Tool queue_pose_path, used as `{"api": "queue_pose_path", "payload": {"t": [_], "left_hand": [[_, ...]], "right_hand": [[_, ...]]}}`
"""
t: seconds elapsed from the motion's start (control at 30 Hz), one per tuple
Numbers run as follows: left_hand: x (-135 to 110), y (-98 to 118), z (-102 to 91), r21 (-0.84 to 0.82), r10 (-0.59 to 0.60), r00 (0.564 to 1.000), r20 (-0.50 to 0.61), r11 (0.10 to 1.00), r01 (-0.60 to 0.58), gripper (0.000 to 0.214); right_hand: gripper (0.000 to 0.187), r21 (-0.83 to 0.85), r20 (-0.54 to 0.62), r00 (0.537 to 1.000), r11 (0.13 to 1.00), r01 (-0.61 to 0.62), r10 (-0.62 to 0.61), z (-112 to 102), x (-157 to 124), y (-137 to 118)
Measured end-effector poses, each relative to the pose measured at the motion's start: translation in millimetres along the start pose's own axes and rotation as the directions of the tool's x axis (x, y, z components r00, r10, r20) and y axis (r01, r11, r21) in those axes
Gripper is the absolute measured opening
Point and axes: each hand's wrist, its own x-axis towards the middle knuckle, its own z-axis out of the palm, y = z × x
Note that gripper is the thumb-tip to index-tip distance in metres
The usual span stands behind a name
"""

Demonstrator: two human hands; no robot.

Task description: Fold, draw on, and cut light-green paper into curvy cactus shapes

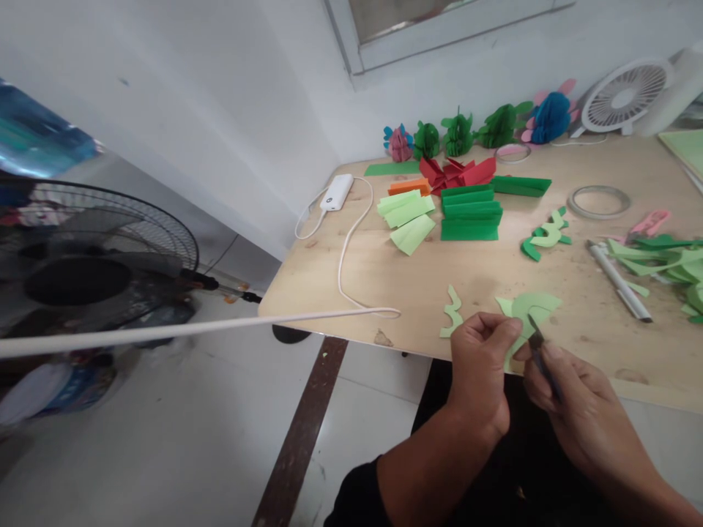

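Observation:
Near the table's front edge, my left hand [483,366] pinches a light green paper piece [535,304] between thumb and fingers. The paper has a curved outline and is raised a little off the tabletop. My right hand [571,384] is closed around a dark-handled cutting tool [538,344], with its pointed blade against the paper. Whether it is scissors or a knife I cannot tell, as my fingers hide the handle. Just left of my left hand lies a wavy light green paper strip [453,311]. More wavy green cutouts [548,233] lie farther back.
Folded dark green papers [469,219], light green papers [409,212] and red papers [455,174] lie mid-table. A marker [620,282], paper scraps [675,263] and tape ring [598,201] are right. A white cable [343,256] crosses the left side. Behind stands a small fan [626,95].

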Motion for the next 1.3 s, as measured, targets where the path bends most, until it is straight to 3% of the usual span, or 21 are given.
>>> {"api": "queue_pose_path", "payload": {"t": [0.57,0.93,1.3], "left_hand": [[2.8,-6.0,-2.8,0.004,0.034,0.999,-0.037,0.999,-0.034,0.038],[-1.5,-5.7,1.0,-0.008,0.039,0.999,-0.007,0.999,-0.039,0.028],[-0.9,-7.5,0.0,-0.014,0.034,0.999,-0.014,0.999,-0.034,0.031]], "right_hand": [[0.058,0.019,0.008,1.000,1.000,-0.023,0.023,-3.8,0.8,3.8],[0.057,0.011,-0.024,0.999,0.999,-0.035,0.035,-0.3,-1.1,-2.6],[0.060,0.023,-0.030,0.999,0.999,-0.041,0.041,0.5,-1.1,0.3]]}}
